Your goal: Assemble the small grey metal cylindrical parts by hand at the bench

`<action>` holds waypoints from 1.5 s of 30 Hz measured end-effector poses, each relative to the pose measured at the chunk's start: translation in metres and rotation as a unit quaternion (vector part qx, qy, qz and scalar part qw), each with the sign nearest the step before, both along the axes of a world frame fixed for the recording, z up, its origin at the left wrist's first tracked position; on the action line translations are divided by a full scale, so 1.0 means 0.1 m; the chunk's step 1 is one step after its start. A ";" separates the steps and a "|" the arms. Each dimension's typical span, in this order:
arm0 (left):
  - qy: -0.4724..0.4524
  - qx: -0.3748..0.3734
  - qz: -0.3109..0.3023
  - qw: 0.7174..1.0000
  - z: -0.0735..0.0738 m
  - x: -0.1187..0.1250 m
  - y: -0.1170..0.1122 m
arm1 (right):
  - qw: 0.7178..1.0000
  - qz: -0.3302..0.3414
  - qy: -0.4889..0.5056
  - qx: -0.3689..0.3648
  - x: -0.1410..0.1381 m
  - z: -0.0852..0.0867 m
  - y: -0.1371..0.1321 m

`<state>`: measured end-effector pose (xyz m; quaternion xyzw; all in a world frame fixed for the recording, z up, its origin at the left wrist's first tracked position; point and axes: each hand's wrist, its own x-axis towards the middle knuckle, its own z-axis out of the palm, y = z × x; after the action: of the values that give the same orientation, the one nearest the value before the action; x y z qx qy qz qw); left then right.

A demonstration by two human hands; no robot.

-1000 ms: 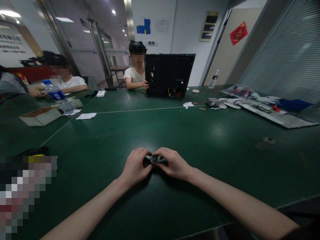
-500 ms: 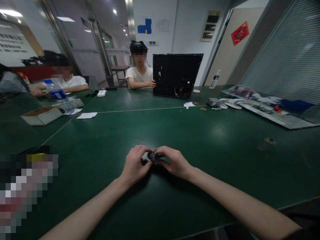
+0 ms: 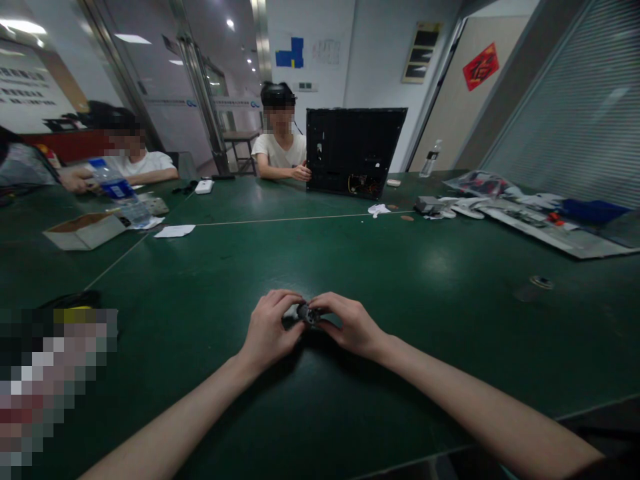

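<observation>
A small dark-and-grey plastic part [image 3: 307, 313] is held just above the green table [image 3: 430, 267]. My left hand [image 3: 270, 328] grips its left end and my right hand [image 3: 349, 325] grips its right end. My fingers cover much of it, so its exact kind is hidden. Both hands are close together at the near middle of the table, with my forearms reaching in from the lower corners.
Across the table, a seated person [image 3: 279, 152] holds an upright black computer case [image 3: 356, 152]. Another person [image 3: 143, 163] sits at the far left behind a water bottle [image 3: 117, 190] and a cardboard box [image 3: 85, 231]. Packaging and parts [image 3: 540, 223] lie far right.
The small part has turned between my fingers and shows less of its grey face. My hands have drawn closer around it, and the far scene has shifted slightly in view.
</observation>
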<state>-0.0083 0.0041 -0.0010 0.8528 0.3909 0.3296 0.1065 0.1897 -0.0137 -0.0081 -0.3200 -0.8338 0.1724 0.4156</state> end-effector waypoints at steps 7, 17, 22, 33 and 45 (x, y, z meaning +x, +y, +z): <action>0.010 -0.012 -0.005 1.000 0.02 0.01 0.00 | 0.999 -0.015 -0.031 -0.008 0.00 0.05 -0.02; 0.017 -0.029 -0.029 0.999 0.04 0.01 -0.02 | 0.994 -0.056 -0.054 -0.074 -0.01 0.04 -0.01; 0.026 -0.045 -0.032 0.998 0.07 0.02 -0.03 | 0.992 -0.037 -0.043 -0.115 -0.01 0.07 -0.03; 0.030 -0.048 -0.051 0.997 0.06 0.03 -0.04 | 0.991 -0.060 -0.069 -0.095 -0.01 0.09 -0.05; 0.022 -0.043 0.002 0.999 0.04 0.04 -0.02 | 0.989 -0.104 -0.089 -0.056 0.04 0.05 0.03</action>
<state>-0.0039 0.0023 0.0029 0.8537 0.4089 0.2936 0.1337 0.1938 -0.0106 -0.0027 -0.4421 -0.8185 0.1457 0.3368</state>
